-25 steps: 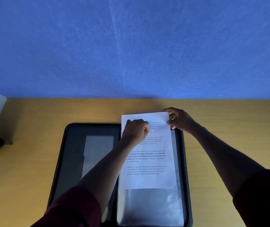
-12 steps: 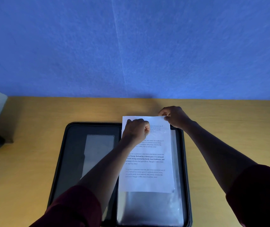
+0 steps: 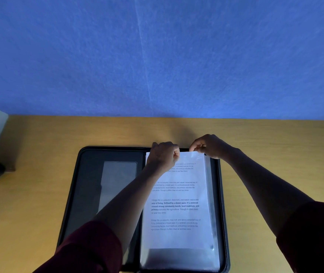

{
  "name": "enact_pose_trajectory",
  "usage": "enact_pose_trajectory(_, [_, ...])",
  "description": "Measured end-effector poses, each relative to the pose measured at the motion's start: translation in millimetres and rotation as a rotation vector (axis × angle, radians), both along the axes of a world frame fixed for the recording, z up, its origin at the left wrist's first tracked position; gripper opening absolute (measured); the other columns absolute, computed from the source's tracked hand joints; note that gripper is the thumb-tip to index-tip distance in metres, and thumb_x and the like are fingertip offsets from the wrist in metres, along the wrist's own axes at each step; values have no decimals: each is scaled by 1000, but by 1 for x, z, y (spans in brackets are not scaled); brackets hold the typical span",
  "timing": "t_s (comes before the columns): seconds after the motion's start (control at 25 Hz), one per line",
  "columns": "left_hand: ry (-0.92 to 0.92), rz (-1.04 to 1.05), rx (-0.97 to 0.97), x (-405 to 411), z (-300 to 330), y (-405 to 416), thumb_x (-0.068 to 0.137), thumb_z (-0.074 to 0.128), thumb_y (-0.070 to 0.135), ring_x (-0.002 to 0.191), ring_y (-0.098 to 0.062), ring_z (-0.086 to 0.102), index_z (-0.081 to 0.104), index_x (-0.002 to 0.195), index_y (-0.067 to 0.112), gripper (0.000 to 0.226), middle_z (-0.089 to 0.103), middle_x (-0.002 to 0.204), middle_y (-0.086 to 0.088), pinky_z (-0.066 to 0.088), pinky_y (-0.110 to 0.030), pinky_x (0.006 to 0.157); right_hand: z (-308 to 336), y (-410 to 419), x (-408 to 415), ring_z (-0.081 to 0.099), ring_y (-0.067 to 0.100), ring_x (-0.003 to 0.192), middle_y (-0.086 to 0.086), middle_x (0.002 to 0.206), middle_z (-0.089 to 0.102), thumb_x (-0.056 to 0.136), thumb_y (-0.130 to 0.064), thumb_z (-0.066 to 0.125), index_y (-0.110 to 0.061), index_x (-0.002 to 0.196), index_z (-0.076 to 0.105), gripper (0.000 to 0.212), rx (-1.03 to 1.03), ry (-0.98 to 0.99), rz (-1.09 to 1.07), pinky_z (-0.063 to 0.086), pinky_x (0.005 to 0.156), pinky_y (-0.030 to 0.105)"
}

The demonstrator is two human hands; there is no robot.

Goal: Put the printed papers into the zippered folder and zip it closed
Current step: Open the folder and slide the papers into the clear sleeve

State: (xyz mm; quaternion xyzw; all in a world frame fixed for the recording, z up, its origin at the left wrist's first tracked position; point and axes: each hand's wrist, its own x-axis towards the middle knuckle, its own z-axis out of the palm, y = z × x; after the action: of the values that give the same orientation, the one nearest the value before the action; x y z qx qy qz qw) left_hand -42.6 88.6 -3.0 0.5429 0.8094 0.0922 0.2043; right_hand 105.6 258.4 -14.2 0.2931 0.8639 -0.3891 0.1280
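In the head view, a black zippered folder [image 3: 78, 194] is seen lying open on a wooden desk [image 3: 39, 134], in front of a blue wall [image 3: 157, 56]. A printed paper [image 3: 178, 213] is lodged in the clear plastic sleeve [image 3: 176, 259] of the folder's right half, its top edge level with the far rim. The paper's top edge is gripped by the left hand [image 3: 164, 156], fingers curled into a fist. The sleeve's top edge is pinched by the right hand [image 3: 209, 145], between thumb and fingertips. A smaller clear pocket [image 3: 117, 180] is seen on the left half.
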Motion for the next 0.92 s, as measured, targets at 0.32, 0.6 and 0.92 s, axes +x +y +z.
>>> enact_pose_trajectory(0.32, [11,-5,-10,1,3,1,84,55,7,79,-18,64,66,81,23,20,67,84,6,38,-38,86,1,-14,-20,57,-1,68,-12,93,74,102,-20,44,-28,103,71,28,-49,-47,-17,40,59,20])
enact_pose_trajectory(0.6, [4,6,11,1,-1,1,84,54,8,79,-16,64,67,82,23,20,67,84,7,37,-36,82,8,-26,-30,61,5,77,-2,101,74,103,-29,40,-23,104,67,28,-43,-7,22,40,61,21])
enact_pose_trajectory(0.92, [-27,34,17,2,-4,0,79,58,5,77,-12,65,66,75,23,20,70,79,11,33,-34,80,6,-37,-24,62,12,90,-3,90,77,105,-45,29,-22,102,61,39,-46,-48,89,46,81,31])
